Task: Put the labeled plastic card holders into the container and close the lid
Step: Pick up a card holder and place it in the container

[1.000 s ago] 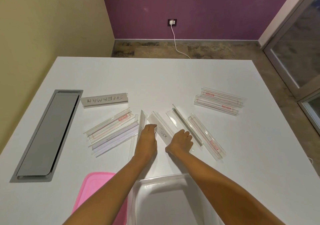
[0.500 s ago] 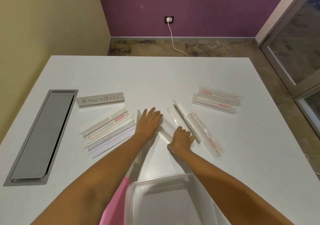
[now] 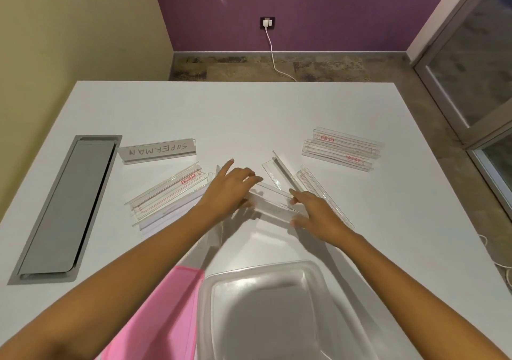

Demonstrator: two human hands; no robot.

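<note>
A clear card holder (image 3: 273,203) is lifted a little off the white table (image 3: 249,115), held at its two ends: my left hand (image 3: 228,190) grips its far left end and my right hand (image 3: 314,211) pinches its near right end. Its label is blurred. A holder marked SUPERMAN (image 3: 158,152) stands at the left. More clear holders lie in a stack at the left (image 3: 169,196), by my right hand (image 3: 279,174), and at the far right (image 3: 343,149). The empty clear container (image 3: 277,312) sits at the near edge, its pink lid (image 3: 155,318) beside it on the left.
A grey cable hatch (image 3: 69,207) is set into the table at the left. Another clear holder (image 3: 214,235) stands on edge under my left forearm. A white cable (image 3: 274,55) runs from a wall socket to the floor behind the table.
Both hands have closed on the ends of the middle holder and raised it off the table, turning it crosswise. The head camera has tilted down slightly.
</note>
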